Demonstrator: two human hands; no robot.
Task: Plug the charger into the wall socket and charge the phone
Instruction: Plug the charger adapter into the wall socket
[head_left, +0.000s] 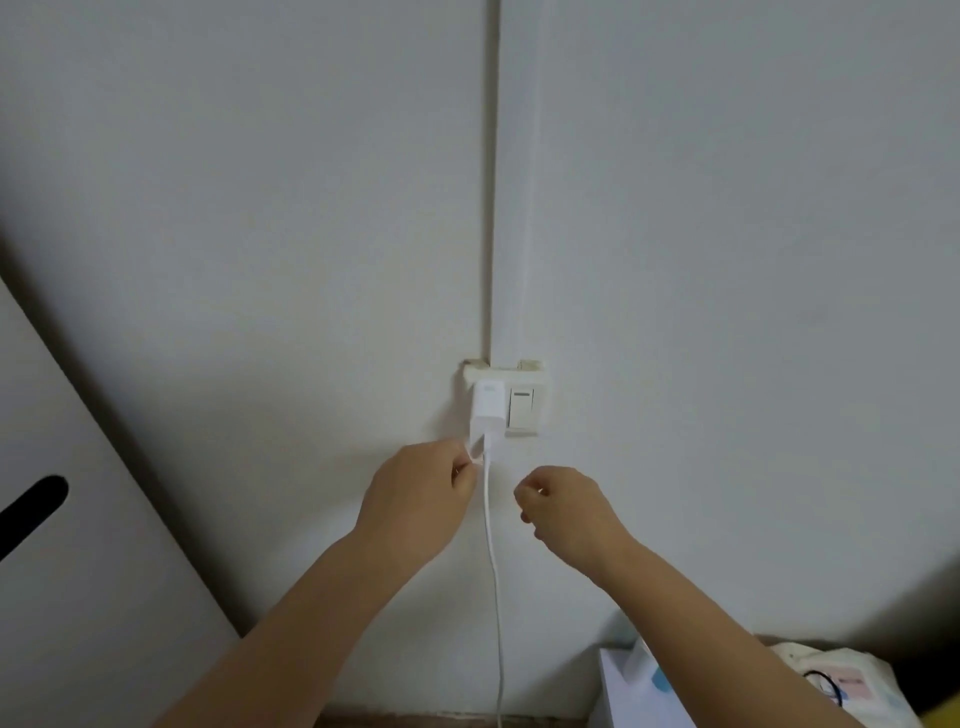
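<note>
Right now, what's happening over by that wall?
A person is plugging in a phone charger. The white charger sits in the wall socket, next to a switch, and its cable hangs straight down out of view. The left hand has its fingers at the charger's lower edge, pinching or steadying it. The right hand hovers loosely curled just right of the cable, holding nothing. No phone is in view, so charging can't be confirmed.

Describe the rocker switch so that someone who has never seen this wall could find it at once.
Follow the thin vertical line down the pale wall to the white socket plate. The rocker switch fills the plate's right half, beside the plugged-in white charger. Unlike the charger, it lies flat, has no cable, and carries a small dark bar near its top.
</note>
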